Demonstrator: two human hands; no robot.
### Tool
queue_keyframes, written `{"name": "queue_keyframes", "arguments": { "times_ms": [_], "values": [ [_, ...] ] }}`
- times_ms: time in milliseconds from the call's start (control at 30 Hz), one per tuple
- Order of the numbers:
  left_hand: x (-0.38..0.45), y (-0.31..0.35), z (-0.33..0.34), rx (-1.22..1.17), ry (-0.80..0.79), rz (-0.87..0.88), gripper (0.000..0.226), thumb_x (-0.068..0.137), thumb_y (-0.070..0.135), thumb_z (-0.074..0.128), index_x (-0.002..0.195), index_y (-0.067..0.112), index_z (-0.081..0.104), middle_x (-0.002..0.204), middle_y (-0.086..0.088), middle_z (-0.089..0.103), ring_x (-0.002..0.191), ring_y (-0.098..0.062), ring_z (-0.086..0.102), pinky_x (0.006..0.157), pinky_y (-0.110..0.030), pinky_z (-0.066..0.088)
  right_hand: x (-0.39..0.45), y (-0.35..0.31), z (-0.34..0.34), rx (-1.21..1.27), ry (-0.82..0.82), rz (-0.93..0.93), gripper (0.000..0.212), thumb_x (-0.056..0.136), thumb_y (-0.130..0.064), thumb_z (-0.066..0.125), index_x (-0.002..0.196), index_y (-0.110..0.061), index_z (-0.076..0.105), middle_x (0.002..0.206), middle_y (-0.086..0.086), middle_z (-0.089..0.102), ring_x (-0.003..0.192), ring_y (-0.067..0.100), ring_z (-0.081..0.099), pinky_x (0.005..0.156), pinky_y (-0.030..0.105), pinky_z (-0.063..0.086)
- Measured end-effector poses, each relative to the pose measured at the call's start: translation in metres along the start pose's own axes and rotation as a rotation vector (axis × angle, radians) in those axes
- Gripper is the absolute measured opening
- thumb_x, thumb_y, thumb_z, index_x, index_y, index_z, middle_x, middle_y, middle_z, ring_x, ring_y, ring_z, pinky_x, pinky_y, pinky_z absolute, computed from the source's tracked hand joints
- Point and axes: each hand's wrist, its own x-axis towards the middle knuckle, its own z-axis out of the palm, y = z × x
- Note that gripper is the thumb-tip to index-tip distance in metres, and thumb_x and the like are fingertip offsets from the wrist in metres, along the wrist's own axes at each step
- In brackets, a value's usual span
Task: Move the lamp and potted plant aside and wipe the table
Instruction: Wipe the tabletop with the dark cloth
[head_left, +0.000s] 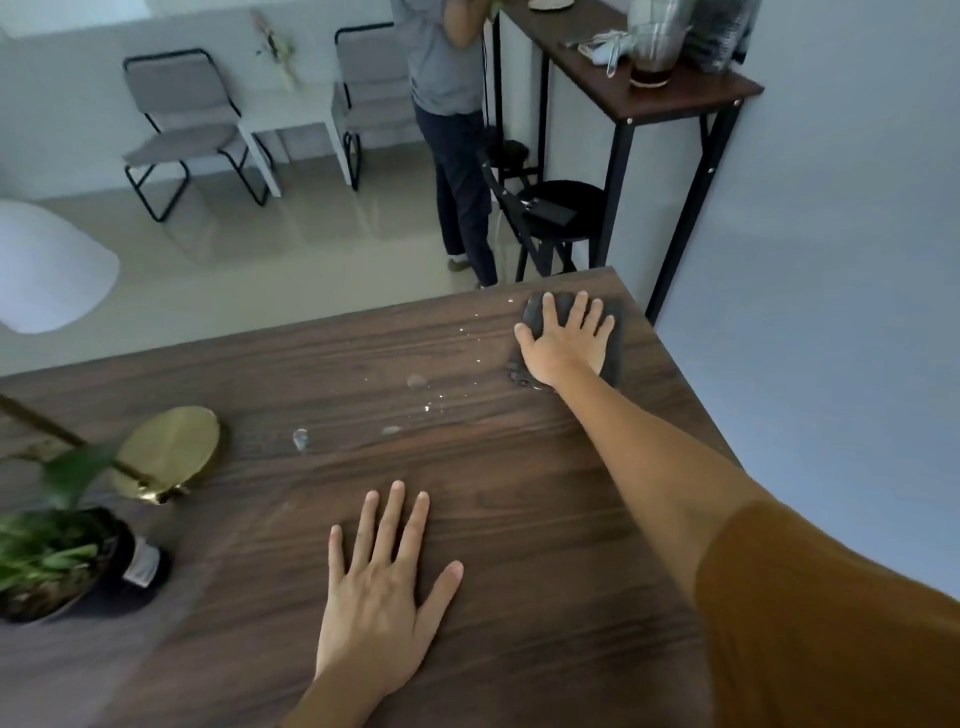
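A dark wooden table fills the lower view. At its far right corner my right hand presses flat, fingers spread, on a dark grey cloth. My left hand lies flat on the bare tabletop near me, fingers apart, holding nothing. The lamp's round gold base stands at the left, its thin gold stem running off the left edge. The potted plant, green leaves in a black pot, sits at the near left, beside the lamp. Small wet spots and white crumbs dot the table's middle.
A grey wall runs along the table's right side. Beyond the far edge a person stands by a tall dark side table and a black stool. Two grey chairs and a white table stand further back.
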Motion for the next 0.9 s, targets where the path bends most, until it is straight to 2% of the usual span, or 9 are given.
{"name": "queue_keyframes", "arguments": {
  "times_ms": [100,200,300,433,600,700,767,900],
  "values": [
    [-0.002,-0.002,0.001,0.008,0.014,0.007,0.075,0.087,0.073,0.011,0.151,0.034,0.006,0.160,0.008,-0.001,0.147,-0.014,-0.009,0.118,-0.048,0.004,-0.050,-0.008,0.014,-0.023,-0.014,-0.266,0.068,0.094,-0.063,0.012,0.154,-0.033,0.002,0.164,0.014,-0.004,0.149,0.035,-0.005,0.119,0.054,-0.001],
    [-0.002,-0.002,0.001,0.016,-0.007,0.004,0.075,0.088,0.072,0.016,0.151,0.032,0.015,0.160,0.006,0.011,0.147,-0.016,0.000,0.115,-0.048,0.007,-0.135,0.034,0.023,-0.027,-0.001,-0.475,0.066,0.094,-0.065,0.014,0.153,-0.038,0.005,0.164,0.007,0.001,0.151,0.028,-0.003,0.121,0.050,0.002],
    [0.001,-0.002,0.002,0.000,-0.020,-0.001,0.075,0.088,0.072,0.018,0.150,0.029,0.024,0.159,0.004,0.020,0.146,-0.018,0.009,0.112,-0.049,0.011,-0.179,0.097,0.018,-0.063,0.015,-0.437,0.066,0.092,-0.071,0.009,0.152,-0.045,0.002,0.164,-0.002,-0.001,0.150,0.022,-0.005,0.120,0.044,-0.001],
    [0.005,-0.004,0.005,-0.010,-0.006,0.018,0.078,0.085,0.073,0.019,0.146,0.026,0.036,0.155,0.001,0.031,0.144,-0.021,0.019,0.110,-0.049,0.014,-0.110,0.120,0.000,-0.111,0.058,-0.230,0.071,0.087,-0.073,0.001,0.152,-0.044,-0.001,0.164,0.003,-0.002,0.151,0.027,-0.003,0.120,0.046,0.001],
    [0.008,-0.003,0.009,-0.031,0.021,0.005,0.080,0.083,0.075,0.021,0.142,0.026,0.042,0.152,0.000,0.036,0.142,-0.023,0.023,0.112,-0.045,0.010,0.036,0.075,-0.016,-0.052,0.106,-0.067,0.071,0.093,-0.068,0.011,0.154,-0.033,0.008,0.163,0.014,0.001,0.148,0.037,0.001,0.119,0.055,0.006],
    [0.008,-0.002,0.006,-0.021,0.018,0.006,0.078,0.079,0.071,0.036,0.142,0.025,0.043,0.152,-0.001,0.036,0.141,-0.023,0.027,0.111,-0.046,0.012,0.085,0.017,-0.016,-0.039,0.057,0.035,0.071,0.094,-0.065,0.011,0.155,-0.029,0.006,0.163,0.019,-0.003,0.148,0.041,-0.005,0.119,0.056,-0.001],
    [0.008,-0.002,0.006,-0.019,0.001,0.009,0.081,0.073,0.070,0.044,0.141,0.025,0.044,0.152,-0.002,0.037,0.140,-0.023,0.028,0.110,-0.047,0.014,0.084,-0.038,-0.006,-0.048,0.027,-0.052,0.070,0.094,-0.064,0.010,0.155,-0.029,0.006,0.162,0.019,-0.003,0.148,0.041,-0.006,0.119,0.055,-0.003],
    [0.008,-0.003,0.005,-0.020,-0.008,0.010,0.081,0.074,0.072,0.044,0.141,0.026,0.044,0.152,-0.001,0.038,0.139,-0.022,0.029,0.110,-0.044,0.011,0.033,-0.139,0.026,-0.068,-0.025,-0.427,0.067,0.095,-0.062,0.011,0.155,-0.032,0.006,0.163,0.017,0.000,0.148,0.039,-0.005,0.119,0.054,-0.003]
  ]
}}
